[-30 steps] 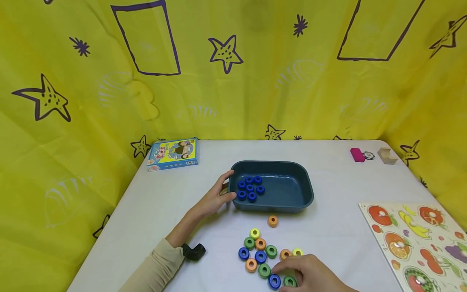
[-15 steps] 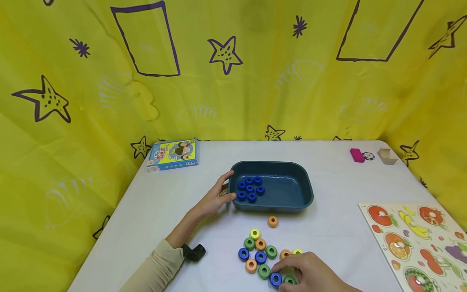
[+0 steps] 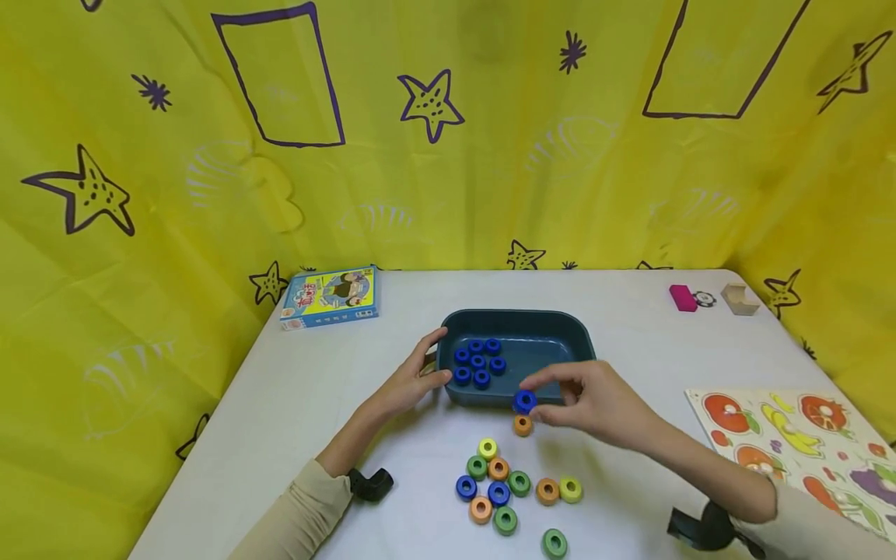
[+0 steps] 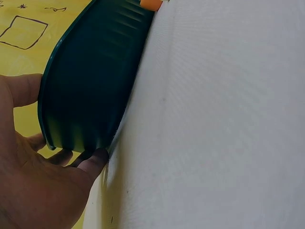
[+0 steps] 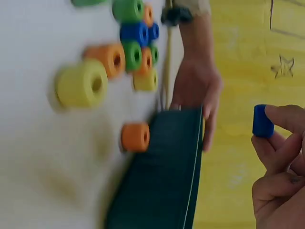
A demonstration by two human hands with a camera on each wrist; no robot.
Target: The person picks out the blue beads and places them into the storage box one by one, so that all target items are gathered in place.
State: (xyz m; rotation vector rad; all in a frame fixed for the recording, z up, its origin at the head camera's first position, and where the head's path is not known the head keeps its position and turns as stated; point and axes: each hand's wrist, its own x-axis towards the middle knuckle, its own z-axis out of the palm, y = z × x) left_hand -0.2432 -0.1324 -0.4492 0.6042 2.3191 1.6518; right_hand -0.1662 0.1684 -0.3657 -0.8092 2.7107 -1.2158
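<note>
My right hand pinches a blue ring bead between thumb and forefinger, over the near wall of the dark teal tray. In the right wrist view the same bead shows from its side, up off the table. The left hand grips the tray's left end, thumb and fingers spread along it; the left wrist view shows the fingers at the tray wall. Several blue beads lie inside the tray, toward its left. Just in front of it sits an orange bead.
Loose green, orange, yellow and blue beads lie on the white table nearer me. A fruit puzzle board is at the right. At the back stand a blue-yellow box, a pink block and a small beige box.
The right hand has lifted the blue bead from the cluster and carried it forward to the tray's near edge. A green bead formerly beside it stays behind. The left hand stays at the tray.
</note>
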